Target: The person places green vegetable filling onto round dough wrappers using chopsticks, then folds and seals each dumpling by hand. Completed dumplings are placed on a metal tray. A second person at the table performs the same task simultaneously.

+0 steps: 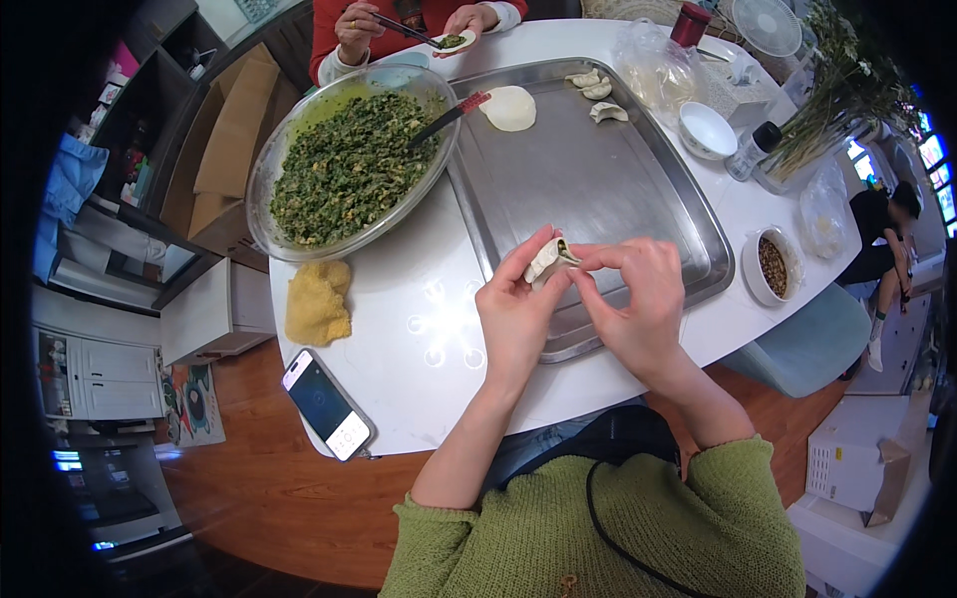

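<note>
A partly folded dumpling (547,260), its green filling showing at the open end, rests in the fingers of my left hand (516,303). The thumb and forefinger of my right hand (635,291) pinch the edge of its wrapper. Both hands are above the near end of a metal tray (576,187). At the tray's far left lie flat round dumpling wrappers (510,109). Several folded dumplings (598,88) sit at its far right. A large clear bowl (258,217) of chopped green filling (344,172) stands left of the tray, with a dark-handled utensil (447,119) in it.
Across the table, a person's hands (456,30) hold chopsticks and a filled wrapper. A yellow cloth (318,303) and a phone (329,404) lie at left. On the right are a white bowl (707,131), a shaker jar (754,151), a bowl of brown bits (771,265) and a chair (807,344).
</note>
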`<act>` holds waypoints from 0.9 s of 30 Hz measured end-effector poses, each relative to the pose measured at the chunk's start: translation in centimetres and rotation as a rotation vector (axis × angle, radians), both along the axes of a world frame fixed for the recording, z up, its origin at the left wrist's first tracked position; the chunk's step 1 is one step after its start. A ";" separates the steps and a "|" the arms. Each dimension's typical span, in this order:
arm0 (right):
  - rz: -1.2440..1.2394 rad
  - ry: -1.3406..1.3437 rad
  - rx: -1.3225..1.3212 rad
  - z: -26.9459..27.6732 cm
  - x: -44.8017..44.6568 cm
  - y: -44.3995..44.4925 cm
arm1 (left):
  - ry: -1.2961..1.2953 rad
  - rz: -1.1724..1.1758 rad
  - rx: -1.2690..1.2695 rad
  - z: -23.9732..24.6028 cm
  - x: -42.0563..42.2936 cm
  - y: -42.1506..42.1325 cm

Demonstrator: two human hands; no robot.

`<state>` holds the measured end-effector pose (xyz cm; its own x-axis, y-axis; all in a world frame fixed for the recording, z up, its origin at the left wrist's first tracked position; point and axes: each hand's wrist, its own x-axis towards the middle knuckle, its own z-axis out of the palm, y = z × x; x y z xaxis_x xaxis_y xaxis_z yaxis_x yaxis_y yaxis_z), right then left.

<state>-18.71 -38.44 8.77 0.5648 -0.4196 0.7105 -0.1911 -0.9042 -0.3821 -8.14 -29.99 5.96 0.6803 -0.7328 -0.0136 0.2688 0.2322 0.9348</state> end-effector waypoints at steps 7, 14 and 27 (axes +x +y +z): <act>0.049 -0.063 -0.155 -0.7 -0.1 -1.0 | 0.101 -0.114 -0.038 0.7 -0.8 0.5; 0.107 -0.120 -0.146 -0.9 0.1 -1.1 | 0.026 -0.143 -0.070 0.4 -0.8 0.3; 0.249 0.059 0.316 1.6 -0.9 -3.6 | 0.073 -0.306 -0.021 0.9 0.6 1.5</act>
